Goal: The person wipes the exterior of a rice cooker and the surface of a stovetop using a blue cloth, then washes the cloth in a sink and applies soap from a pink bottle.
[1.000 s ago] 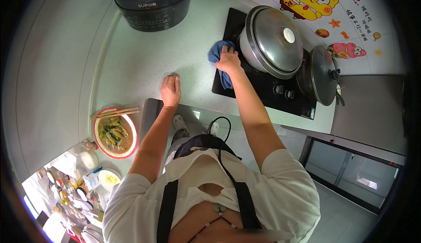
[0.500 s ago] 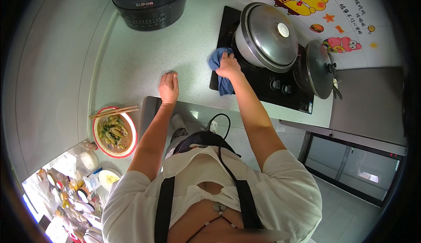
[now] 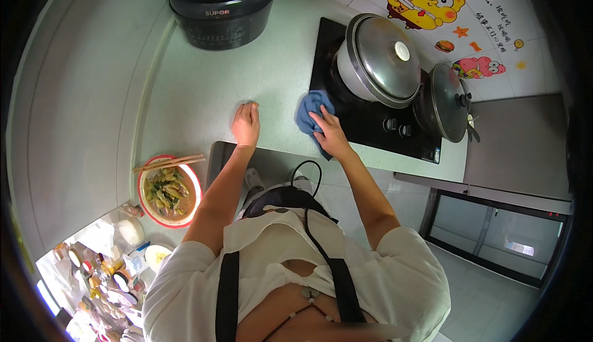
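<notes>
A crumpled blue cloth (image 3: pixel 314 108) lies over the left edge of the black cooktop (image 3: pixel 361 118), partly on the pale counter (image 3: pixel 197 95). My right hand (image 3: pixel 332 133) is on it, the fingers pressed into its folds and the thumb a little apart. To the left, my left hand (image 3: pixel 247 123) rests on the counter near its front edge. Its fingers are curled closed, with nothing seen in them. A silver pot with a domed lid (image 3: pixel 384 58) stands on the cooktop, just beyond the cloth.
A lidded dark pan (image 3: pixel 446 101) is on the cooktop's right side. A black cooker (image 3: pixel 225 15) stands at the back left. Nearer, a red-rimmed bowl of greens (image 3: pixel 170 191) has chopsticks (image 3: pixel 170 163) across it. Jars and containers (image 3: pixel 105 274) crowd the lower left.
My right hand has come nearer along the cooktop's left edge, and its grip on the cloth has loosened. The cloth is bunched differently. My left hand stays closed on the counter.
</notes>
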`<state>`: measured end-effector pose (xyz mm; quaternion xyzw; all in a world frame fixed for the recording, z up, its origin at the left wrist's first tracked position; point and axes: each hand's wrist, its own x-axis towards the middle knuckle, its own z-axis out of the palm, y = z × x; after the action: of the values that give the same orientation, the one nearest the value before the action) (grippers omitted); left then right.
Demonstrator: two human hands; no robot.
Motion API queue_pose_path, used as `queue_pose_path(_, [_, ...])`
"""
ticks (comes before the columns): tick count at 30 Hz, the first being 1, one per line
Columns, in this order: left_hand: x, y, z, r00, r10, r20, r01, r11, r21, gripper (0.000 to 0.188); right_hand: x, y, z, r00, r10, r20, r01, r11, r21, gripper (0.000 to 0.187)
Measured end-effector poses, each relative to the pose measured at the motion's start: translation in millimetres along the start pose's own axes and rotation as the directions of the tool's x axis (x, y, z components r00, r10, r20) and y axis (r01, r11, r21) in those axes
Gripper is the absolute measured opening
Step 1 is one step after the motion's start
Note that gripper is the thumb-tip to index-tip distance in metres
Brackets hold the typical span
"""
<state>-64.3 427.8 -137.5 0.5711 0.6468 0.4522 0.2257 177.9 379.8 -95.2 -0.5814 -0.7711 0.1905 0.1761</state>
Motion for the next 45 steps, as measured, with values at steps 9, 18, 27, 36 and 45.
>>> queue_pose_path(9, [48.7,-3.2,28.3,0.998,0.069,-0.006,-0.069,0.998,0.009,0.014,142.7,3.1,27.2,0.936,0.154,-0.317,-0.151,0.988,0.035,0.040])
queue_pose_path(18, [98.7,-21.8,32.0,0.998,0.021,0.054,-0.019,0.999,-0.044,0.013,273.8,43.2,6.7,0.805,0.356,-0.475,-0.472,0.869,-0.148,0.037])
queue_pose_path(27, [100.8,-23.1,15.4,0.882,-0.374,0.288,0.464,0.798,-0.385,0.016,325.4,52.0,27.5,0.567,0.712,-0.415,-0.758,0.648,0.074,0.059])
queue_pose_path(36, [99.1,-22.2,12.0,0.890,-0.324,0.322,0.446,0.768,-0.460,0.014,326.8,80.0,14.0,0.322,0.824,-0.467,-0.908,0.408,0.095,0.065])
queue_pose_path(45, [99.9,-18.8,13.1,0.897,-0.307,0.317,0.425,0.792,-0.438,0.015,318.2,96.7,46.5,0.948,0.222,-0.229,-0.236,0.971,-0.034,0.045])
